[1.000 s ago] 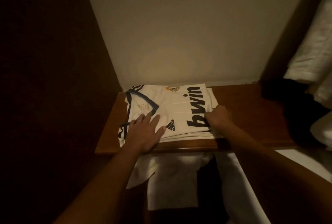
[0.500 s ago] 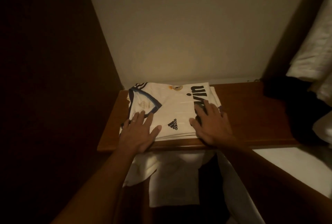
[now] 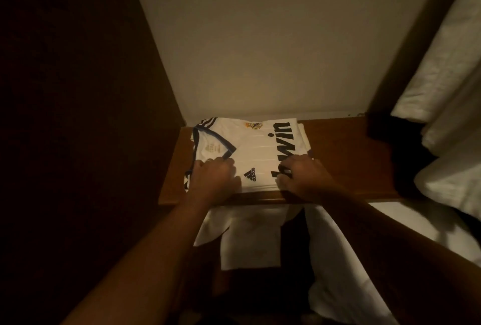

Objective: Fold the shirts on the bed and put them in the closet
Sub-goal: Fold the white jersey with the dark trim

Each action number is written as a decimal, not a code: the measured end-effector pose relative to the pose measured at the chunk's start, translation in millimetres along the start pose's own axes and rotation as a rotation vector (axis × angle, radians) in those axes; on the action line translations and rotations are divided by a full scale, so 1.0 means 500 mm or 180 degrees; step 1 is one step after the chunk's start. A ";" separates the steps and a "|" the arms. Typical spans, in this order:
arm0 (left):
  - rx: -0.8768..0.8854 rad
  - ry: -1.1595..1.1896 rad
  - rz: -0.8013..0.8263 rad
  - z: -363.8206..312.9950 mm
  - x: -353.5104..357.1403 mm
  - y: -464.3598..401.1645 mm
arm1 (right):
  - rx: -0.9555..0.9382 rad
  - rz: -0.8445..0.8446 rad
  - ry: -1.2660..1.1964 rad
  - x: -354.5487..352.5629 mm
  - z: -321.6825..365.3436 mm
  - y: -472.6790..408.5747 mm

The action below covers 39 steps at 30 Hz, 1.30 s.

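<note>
a brown wooden shelf (image 3: 346, 158) carries a folded white jersey (image 3: 257, 152) toward its left end.

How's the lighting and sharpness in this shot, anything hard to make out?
Head view: dim, warm light; the left closet wall is almost black. The white shirt on the wooden shelf reads clearly, logos legible. Left hand and right hand look slightly motion-blurred. Wide-angle distortion bends the edges.
</note>
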State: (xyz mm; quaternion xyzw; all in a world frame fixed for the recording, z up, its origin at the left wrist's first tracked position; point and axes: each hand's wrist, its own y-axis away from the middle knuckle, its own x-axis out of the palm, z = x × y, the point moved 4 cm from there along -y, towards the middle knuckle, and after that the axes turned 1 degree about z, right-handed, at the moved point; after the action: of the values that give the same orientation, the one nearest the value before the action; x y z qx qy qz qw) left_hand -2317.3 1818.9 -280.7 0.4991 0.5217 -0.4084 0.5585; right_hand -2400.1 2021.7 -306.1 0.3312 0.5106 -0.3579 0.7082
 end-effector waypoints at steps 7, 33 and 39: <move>-0.0024 0.0688 0.0537 -0.031 -0.296 0.185 | -0.0249 0.0559 0.0230 -0.259 0.156 0.167; -0.0858 0.1266 0.0614 -0.030 -0.810 0.973 | -0.1093 0.1040 0.0152 -0.795 0.619 0.786; -0.1475 0.1431 0.0494 0.073 -0.802 1.125 | -0.1641 0.1216 0.0211 -0.764 0.786 0.824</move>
State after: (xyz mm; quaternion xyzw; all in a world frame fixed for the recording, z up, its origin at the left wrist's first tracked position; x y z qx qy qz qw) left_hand -1810.4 1852.0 188.7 0.4746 0.6713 -0.1148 0.5576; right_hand -1945.8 1974.0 205.4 0.2424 0.5359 -0.0663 0.8060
